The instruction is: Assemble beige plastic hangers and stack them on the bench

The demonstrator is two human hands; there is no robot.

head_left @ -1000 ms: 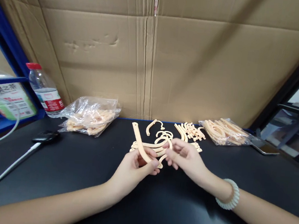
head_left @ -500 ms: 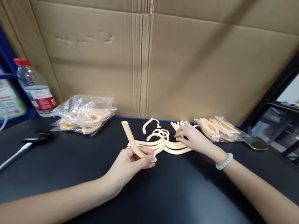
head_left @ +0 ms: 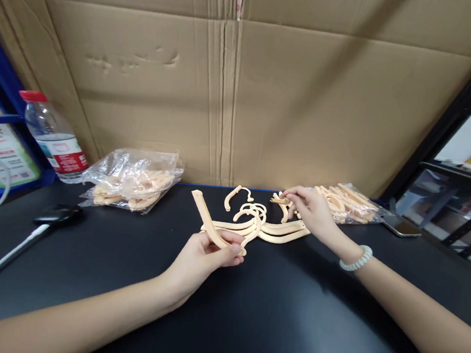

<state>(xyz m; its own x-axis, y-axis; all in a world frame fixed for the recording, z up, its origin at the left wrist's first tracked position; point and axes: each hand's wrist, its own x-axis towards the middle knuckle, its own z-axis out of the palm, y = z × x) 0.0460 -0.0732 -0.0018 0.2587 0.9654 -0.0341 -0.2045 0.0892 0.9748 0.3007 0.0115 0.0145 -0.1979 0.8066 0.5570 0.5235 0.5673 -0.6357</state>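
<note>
My left hand (head_left: 209,256) is closed around a cream plastic hanger piece (head_left: 205,215), whose arm slants up to the left while its hook curves off to the right. Just behind it lie several cream hangers (head_left: 282,233) in a stack, their hooks bunched in the middle. Over the right end of this stack is my right hand (head_left: 310,210), wearing a pale beaded bracelet. Its fingertips pinch a short cream hanger arm (head_left: 279,200) among other loose pieces, partly hidden by the fingers. A separate hanger piece with a hook (head_left: 231,197) rests behind the stack.
Clear bags of cream hanger parts lie on the left (head_left: 132,184) and right (head_left: 347,203). A phone (head_left: 402,225) is beside the right bag. On the left are a red-capped bottle (head_left: 62,148) and a black device with a white cable (head_left: 59,214). Cardboard (head_left: 145,75) stands behind.
My right hand has moved slightly up and right from the stack's right end, and a loose hanger arm now lies crosswise at its fingertips. My left hand keeps its hold almost unmoved.
</note>
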